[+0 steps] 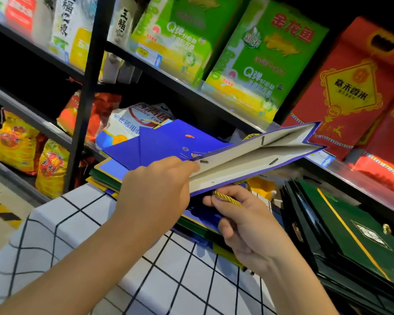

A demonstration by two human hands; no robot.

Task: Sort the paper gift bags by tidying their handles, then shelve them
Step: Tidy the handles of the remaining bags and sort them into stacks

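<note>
Fingers (216, 200) of the right hand (243, 226) curl round a gold cord handle (228, 198), pinching it just beneath the lower edge of a flattened blue gift bag (248, 155). Beside them, the left hand (155, 189) grips the same bag at its near corner, thumb and fingertips closed on the paper next to a small handle slot, so the bag is held in the air with its pale grey interior facing up and its mouth slightly parted. Directly under both hands lies a loose pile of folded blue bags (150, 144), with green and yellow edges showing beneath, resting on a white cloth with a black grid (82, 228). To the right of the right hand, a stack of dark green bags (355, 237) with a gold stripe lies flat against the rack. Beyond the held bag, a black metal shelf rack (87, 92) carries green rice boxes (259, 57) and red gift boxes (348, 92) above, while sacks in white, red and yellow (18, 144) sit on the lower levels to the left.
</note>
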